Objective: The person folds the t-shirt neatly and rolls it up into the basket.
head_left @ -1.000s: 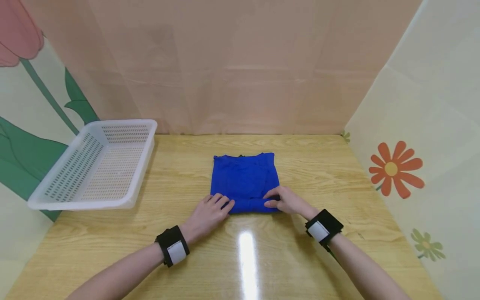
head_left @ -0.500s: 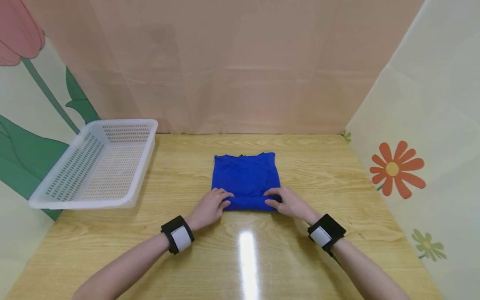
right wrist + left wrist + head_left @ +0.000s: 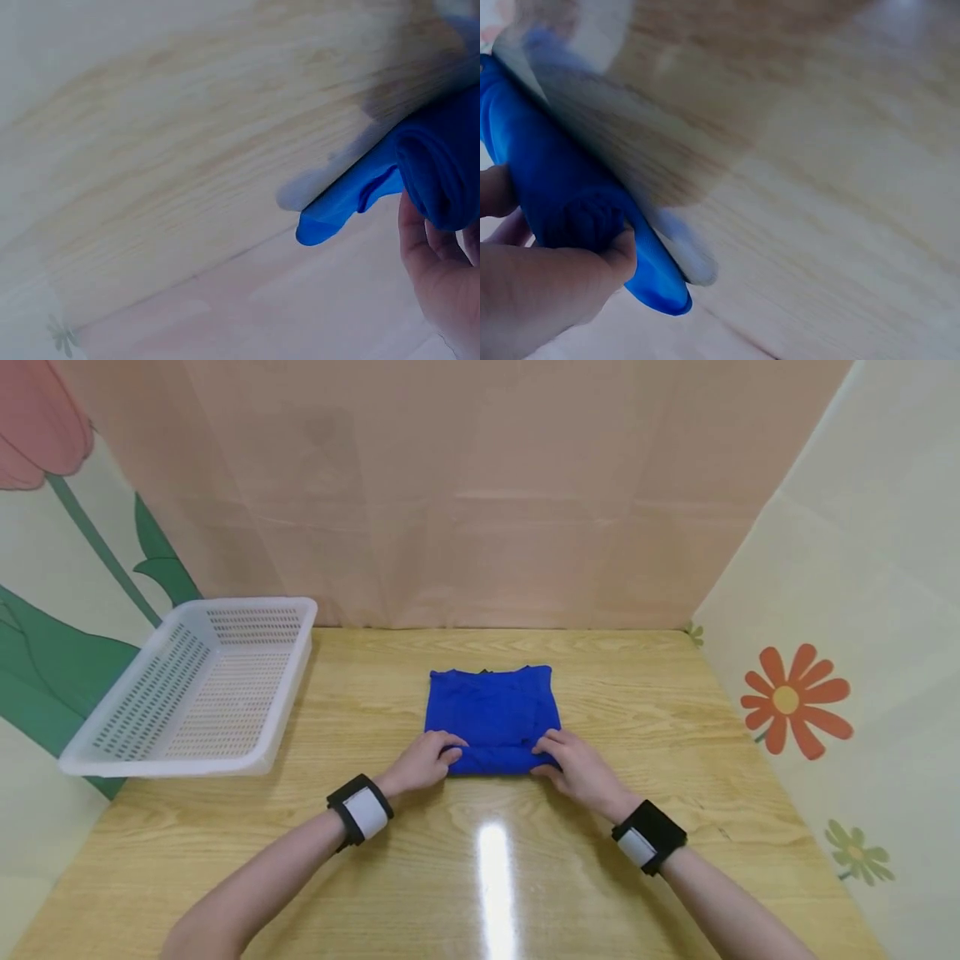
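Note:
A folded blue garment [image 3: 491, 706] lies flat on the wooden table, its near edge rolled up into a thick roll [image 3: 498, 760]. At the roll's left end, my left hand [image 3: 420, 764] grips it between thumb and fingers. My right hand [image 3: 585, 772] holds the right end, fingertips over the top and thumb at the near side. Seen from the left wrist, the left thumb [image 3: 622, 251] presses into the spiral end of the roll. In the right wrist view the layered end of the roll [image 3: 435, 180] shows above the right hand's fingers [image 3: 412, 232].
A white perforated plastic basket [image 3: 225, 693] stands at the left of the wooden table [image 3: 360, 893]. A pinkish cloth backdrop [image 3: 480, 493] hangs behind the table, with flower-printed sheets [image 3: 862, 568] at both sides. Each wrist wears a black band [image 3: 652, 835].
The roll has moved slightly away from me and taken up a little more cloth. My left hand has shifted forward, its thumb now at the roll's end. The right wrist has dropped slightly nearer.

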Available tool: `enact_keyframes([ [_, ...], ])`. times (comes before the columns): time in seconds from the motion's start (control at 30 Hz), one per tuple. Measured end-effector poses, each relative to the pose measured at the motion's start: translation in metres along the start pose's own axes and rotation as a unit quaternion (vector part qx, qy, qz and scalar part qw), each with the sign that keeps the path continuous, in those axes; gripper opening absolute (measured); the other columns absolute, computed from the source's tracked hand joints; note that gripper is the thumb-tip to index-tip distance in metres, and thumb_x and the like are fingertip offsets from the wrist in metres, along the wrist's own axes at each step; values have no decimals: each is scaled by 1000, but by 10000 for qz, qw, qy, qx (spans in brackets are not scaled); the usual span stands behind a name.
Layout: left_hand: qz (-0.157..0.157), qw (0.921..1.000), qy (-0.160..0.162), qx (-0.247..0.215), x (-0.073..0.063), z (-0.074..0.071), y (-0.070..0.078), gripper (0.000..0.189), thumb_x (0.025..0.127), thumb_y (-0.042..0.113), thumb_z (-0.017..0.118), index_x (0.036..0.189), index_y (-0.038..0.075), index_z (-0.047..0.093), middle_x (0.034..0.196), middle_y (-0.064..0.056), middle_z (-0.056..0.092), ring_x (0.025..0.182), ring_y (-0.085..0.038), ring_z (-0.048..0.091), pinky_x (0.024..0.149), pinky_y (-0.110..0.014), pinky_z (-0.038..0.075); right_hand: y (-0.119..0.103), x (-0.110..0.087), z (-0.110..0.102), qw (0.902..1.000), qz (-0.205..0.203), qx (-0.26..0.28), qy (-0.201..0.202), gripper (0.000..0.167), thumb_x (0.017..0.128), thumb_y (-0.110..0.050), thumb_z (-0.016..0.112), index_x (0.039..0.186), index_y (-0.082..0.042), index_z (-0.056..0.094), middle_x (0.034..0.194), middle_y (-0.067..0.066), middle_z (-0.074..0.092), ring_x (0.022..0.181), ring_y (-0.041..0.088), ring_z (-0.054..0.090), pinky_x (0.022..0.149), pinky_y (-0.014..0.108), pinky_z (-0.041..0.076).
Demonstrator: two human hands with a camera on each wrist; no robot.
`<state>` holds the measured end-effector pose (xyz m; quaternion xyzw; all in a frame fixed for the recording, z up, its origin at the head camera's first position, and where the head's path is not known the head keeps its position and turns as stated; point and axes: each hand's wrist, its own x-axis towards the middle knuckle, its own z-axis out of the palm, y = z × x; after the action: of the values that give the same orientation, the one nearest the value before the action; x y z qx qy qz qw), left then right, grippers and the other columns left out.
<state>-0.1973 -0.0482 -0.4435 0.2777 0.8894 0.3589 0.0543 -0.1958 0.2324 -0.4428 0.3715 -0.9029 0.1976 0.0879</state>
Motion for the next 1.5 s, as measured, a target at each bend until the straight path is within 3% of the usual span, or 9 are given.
enact_keyframes([
  [0.1, 63, 9998, 28, 172, -1, 2, -2, 23, 92, 9, 46, 109, 3, 61, 104, -8, 61, 100, -22, 53, 85, -36, 40, 5, 4, 2, 9995, 231, 215, 29, 15, 75, -16, 71, 87, -10, 64, 83, -2, 57, 74, 11, 54, 65, 27, 47],
  [0.2, 269, 9940, 140, 1051, -5, 7, -4, 25, 94, 15, 44, 112, 7, 59, 105, -4, 58, 99, -20, 51, 86, -36, 39, 10, 10, 2, 9971, 450, 612, -67, 14, 75, -16, 71, 86, -8, 66, 84, 2, 63, 76, 15, 59, 66, 31, 48],
  [0.33, 740, 9608, 397, 2642, -14, 13, -6, 32, 94, 23, 41, 121, 11, 53, 112, -3, 53, 104, -20, 46, 90, -38, 35, 16, 16, 0, 9893, 826, 1106, -482, 17, 78, -17, 68, 90, -5, 67, 91, 7, 65, 82, 19, 59, 71, 37, 48],
  [0.43, 1096, 9397, 638, 3177, -17, 13, -6, 36, 93, 26, 45, 125, 11, 49, 119, -4, 49, 110, -20, 42, 94, -38, 32, 21, 20, -3, 9812, 1120, 1334, -828, 18, 81, -18, 65, 94, -5, 67, 92, 5, 65, 82, 17, 58, 71, 35, 48],
  [0.63, 1600, 9244, 742, 3383, -11, 8, -7, 40, 86, 31, 57, 120, 11, 54, 117, -5, 50, 108, -21, 43, 90, -36, 37, 30, 30, -8, 9677, 1361, 1615, -1376, 18, 83, -19, 63, 94, -6, 68, 89, 2, 64, 78, 15, 56, 67, 31, 46],
  [0.9, 1095, 9622, 816, 2357, 2, 4, -12, 25, 88, 23, 57, 110, 12, 62, 103, 0, 58, 95, -15, 52, 83, -30, 42, 39, 37, -8, 9598, 1440, 1703, -1702, 21, 85, -24, 60, 92, -6, 68, 86, 2, 64, 78, 15, 56, 66, 32, 46],
  [1.07, 841, 9769, 873, 1763, 6, 3, -14, 23, 89, 21, 55, 109, 11, 62, 101, 0, 59, 94, -16, 53, 81, -31, 42, 35, 35, -9, 9578, 1745, 1666, -1562, 23, 86, -26, 58, 95, -7, 67, 89, 2, 63, 81, 18, 55, 69, 34, 46],
  [1.27, 406, 9942, 590, 797, 14, 3, -19, 26, 92, 20, 49, 111, 8, 61, 104, -3, 60, 99, -18, 54, 85, -33, 41, 28, 25, -6, 9764, 1467, 1464, -615, 26, 83, -28, 63, 97, -7, 63, 93, 2, 61, 89, 18, 55, 77, 38, 45],
  [1.5, 74, 9978, 634, 176, 23, -2, -18, 24, 92, 14, 48, 108, 2, 62, 103, -8, 62, 100, -22, 55, 85, -34, 42, 22, 20, -1, 9976, 622, 303, 76, 42, 70, -33, 74, 101, -10, 58, 99, 1, 56, 98, 21, 51, 85, 39, 40],
])
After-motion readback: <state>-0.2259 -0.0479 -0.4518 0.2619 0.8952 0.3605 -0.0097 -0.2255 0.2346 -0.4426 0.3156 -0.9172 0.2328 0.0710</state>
